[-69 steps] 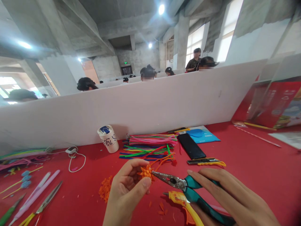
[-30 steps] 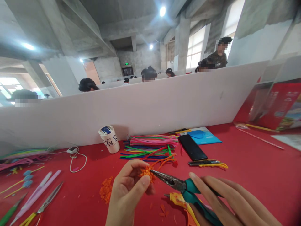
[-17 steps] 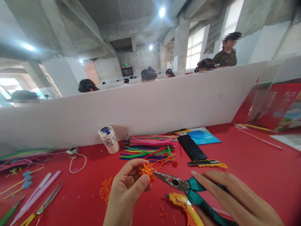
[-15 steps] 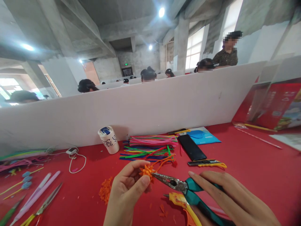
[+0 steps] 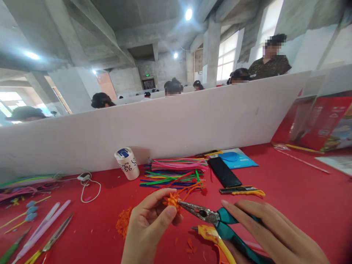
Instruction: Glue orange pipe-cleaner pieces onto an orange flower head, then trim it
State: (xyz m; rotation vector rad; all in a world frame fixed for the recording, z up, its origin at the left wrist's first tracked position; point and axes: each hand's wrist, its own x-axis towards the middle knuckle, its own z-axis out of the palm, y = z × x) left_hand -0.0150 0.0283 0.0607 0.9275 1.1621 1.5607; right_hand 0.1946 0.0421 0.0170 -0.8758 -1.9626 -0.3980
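Between the thumb and fingers of my left hand (image 5: 154,223) is a small spiky orange flower (image 5: 172,200). My right hand (image 5: 272,229) grips the green-handled needle-nose pliers (image 5: 210,216), whose tips touch the flower's right side. Under the pliers lies a yellow tool (image 5: 210,234) with a metal tip, partly covered. A pile of orange bits (image 5: 123,222) sits left of my left hand. Orange stems (image 5: 194,186) extend behind the flower.
Bundled colored stems (image 5: 176,168), a white cup (image 5: 127,163), a black phone (image 5: 224,172) and a cutter (image 5: 239,190) lie farther back. Scissors (image 5: 57,234) are at left. A white partition (image 5: 165,128) crosses behind; a person (image 5: 269,66) stands beyond it.
The standing person beyond the partition has shifted slightly and turned. My hands, the pliers and the flower look nearly unchanged.
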